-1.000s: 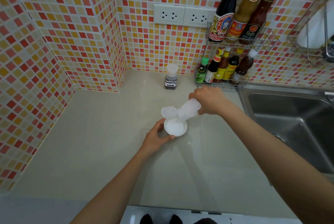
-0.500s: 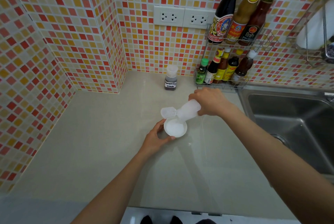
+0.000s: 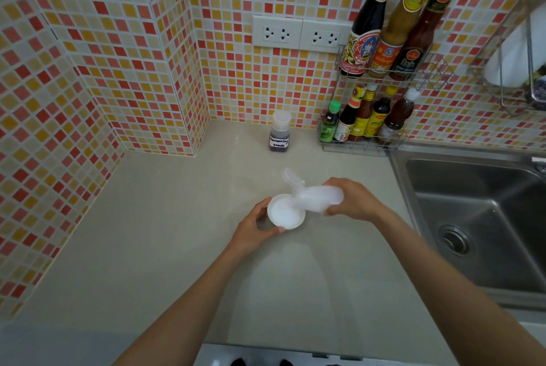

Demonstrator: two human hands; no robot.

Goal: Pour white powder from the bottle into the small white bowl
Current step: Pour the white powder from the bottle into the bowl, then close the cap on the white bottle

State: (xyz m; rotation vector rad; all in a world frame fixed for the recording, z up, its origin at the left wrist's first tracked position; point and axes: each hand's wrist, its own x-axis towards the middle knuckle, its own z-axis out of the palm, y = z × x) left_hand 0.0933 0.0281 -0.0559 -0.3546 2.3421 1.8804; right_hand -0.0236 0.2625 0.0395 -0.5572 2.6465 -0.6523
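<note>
A small white bowl (image 3: 286, 223) sits on the beige counter with white powder in it. My left hand (image 3: 253, 226) curls around its left rim, thumb and fingers touching it. My right hand (image 3: 353, 201) grips a translucent white bottle (image 3: 319, 197) lying nearly on its side, its mouth over the bowl's right edge. The bottle's flip lid (image 3: 291, 178) hangs open above the mouth. The bottle looks blurred.
A small jar labelled seasoning sauce (image 3: 279, 136) stands at the back near the wall. A wire rack of sauce bottles (image 3: 365, 126) fills the back right corner. A steel sink (image 3: 478, 217) lies to the right. Tiled walls close the left and back.
The bottle has tipped flatter and its body has shifted a little toward me, with my right hand lower. My left hand stays on the bowl.
</note>
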